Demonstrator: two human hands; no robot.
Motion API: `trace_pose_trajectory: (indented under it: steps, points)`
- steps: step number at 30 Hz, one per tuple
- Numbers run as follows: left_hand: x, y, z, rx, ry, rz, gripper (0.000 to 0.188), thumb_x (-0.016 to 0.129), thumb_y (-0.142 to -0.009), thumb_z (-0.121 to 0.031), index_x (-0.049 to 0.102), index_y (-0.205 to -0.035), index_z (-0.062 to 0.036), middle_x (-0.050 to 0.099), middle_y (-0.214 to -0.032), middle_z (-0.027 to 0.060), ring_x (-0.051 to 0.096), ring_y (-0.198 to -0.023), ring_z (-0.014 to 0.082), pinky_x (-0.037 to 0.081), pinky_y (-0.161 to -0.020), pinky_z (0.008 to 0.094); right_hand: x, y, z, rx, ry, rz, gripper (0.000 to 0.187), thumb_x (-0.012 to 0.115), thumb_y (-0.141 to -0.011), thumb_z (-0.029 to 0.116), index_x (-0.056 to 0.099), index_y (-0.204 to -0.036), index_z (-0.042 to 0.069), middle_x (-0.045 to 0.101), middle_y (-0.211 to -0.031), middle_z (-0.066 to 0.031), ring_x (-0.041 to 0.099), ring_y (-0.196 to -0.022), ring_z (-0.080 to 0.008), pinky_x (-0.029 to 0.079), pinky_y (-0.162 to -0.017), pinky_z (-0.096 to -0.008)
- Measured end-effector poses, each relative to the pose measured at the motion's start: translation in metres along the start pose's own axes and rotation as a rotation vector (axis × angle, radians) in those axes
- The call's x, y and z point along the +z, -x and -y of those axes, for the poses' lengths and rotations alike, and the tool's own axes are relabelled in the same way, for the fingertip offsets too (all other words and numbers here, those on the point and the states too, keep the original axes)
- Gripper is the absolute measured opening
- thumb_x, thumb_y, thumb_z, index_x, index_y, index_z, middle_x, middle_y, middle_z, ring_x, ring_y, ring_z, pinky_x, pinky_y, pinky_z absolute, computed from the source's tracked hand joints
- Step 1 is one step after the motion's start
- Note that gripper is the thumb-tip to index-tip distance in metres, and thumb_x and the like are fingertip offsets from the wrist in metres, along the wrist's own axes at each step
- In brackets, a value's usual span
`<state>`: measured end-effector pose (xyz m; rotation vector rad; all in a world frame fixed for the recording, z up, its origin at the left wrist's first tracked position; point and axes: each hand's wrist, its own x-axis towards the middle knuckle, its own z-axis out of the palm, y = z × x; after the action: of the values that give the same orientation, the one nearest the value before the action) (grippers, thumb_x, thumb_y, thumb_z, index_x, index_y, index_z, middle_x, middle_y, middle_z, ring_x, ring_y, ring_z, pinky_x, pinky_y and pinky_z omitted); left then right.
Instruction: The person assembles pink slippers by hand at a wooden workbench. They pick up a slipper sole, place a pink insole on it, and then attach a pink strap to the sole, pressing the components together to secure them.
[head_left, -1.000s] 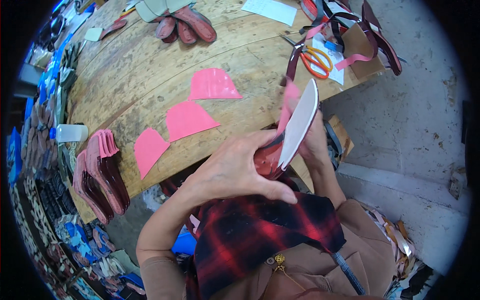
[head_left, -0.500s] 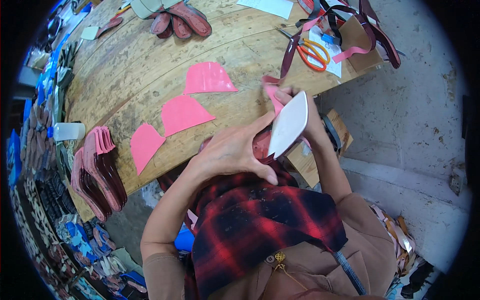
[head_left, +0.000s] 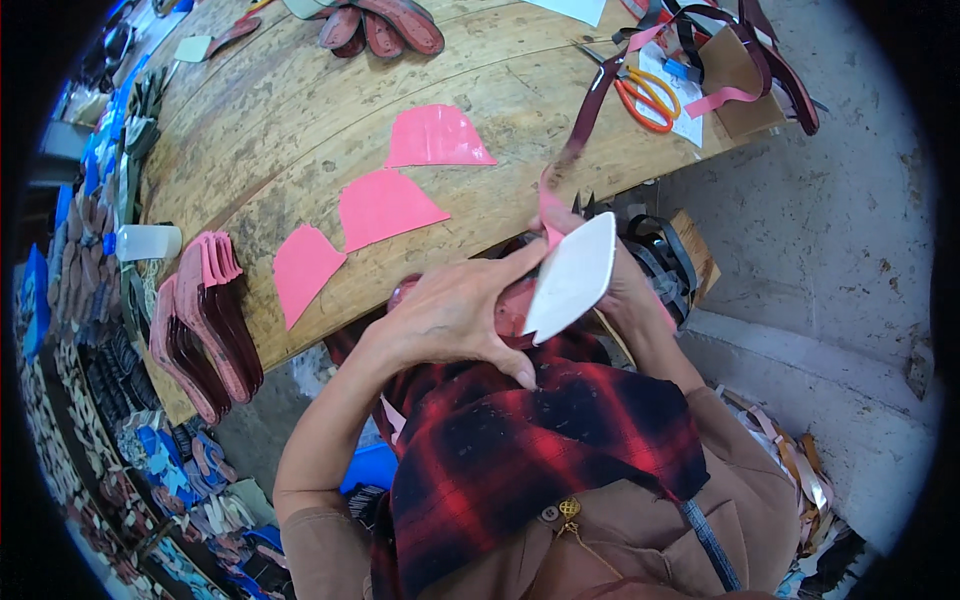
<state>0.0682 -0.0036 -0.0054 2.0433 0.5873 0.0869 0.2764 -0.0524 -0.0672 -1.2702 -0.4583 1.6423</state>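
Observation:
My left hand (head_left: 440, 310) is wrapped round a dark red shoe insole (head_left: 512, 308), held at the table's front edge above my lap. The insole's white heel end (head_left: 575, 280) stands tilted up between my hands. Behind it, my right hand (head_left: 630, 300) is closed on a narrow strip (head_left: 551, 208), pink on one face and maroon on the other, at the insole's edge. Most right fingers are hidden by the white part. Beyond, the strip runs back across the table past orange-handled scissors (head_left: 650, 100).
Three pink cut pieces (head_left: 395, 210) lie on the wooden table (head_left: 300, 150). Stacked insoles (head_left: 215, 310) and a plastic bottle (head_left: 148, 242) occupy its left end. More insoles (head_left: 385, 30) lie at the back. A cardboard piece (head_left: 735, 80) with tangled strips sits at right.
The view has shifted slightly, so the table's contents appear further right. My right hand has moved a little lower along the insole's edge, and the strip stretches longer toward the scissors.

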Motion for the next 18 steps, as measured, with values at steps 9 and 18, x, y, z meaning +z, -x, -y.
trace_pose_trajectory:
  steps: [9,18]
  points:
    - [0.004,-0.001,0.011,-0.004,0.062,-0.132,0.122,0.087,-0.048,-0.054,0.032,-0.146,-0.0054,0.060,-0.118,0.0253,0.056,-0.112,0.0429,0.045,-0.092,0.0467,0.001,0.026,0.015,-0.031,0.279,0.205,0.052,0.035,-0.102,0.052,0.061,-0.097,0.007,0.047,-0.061,0.0036,0.033,-0.048,-0.0042,0.025,-0.045,-0.0209]
    - [-0.013,0.026,0.012,-0.065,-0.012,0.047,0.121,0.088,-0.048,-0.054,0.033,-0.144,-0.0049,0.062,-0.111,0.0238,0.059,-0.106,0.0414,0.045,-0.089,0.0461,-0.002,0.000,0.007,0.193,-0.033,0.477,0.024,0.055,-0.096,0.023,0.059,-0.109,0.003,0.064,-0.083,-0.0055,0.048,-0.053,-0.0051,0.028,-0.042,-0.0187]
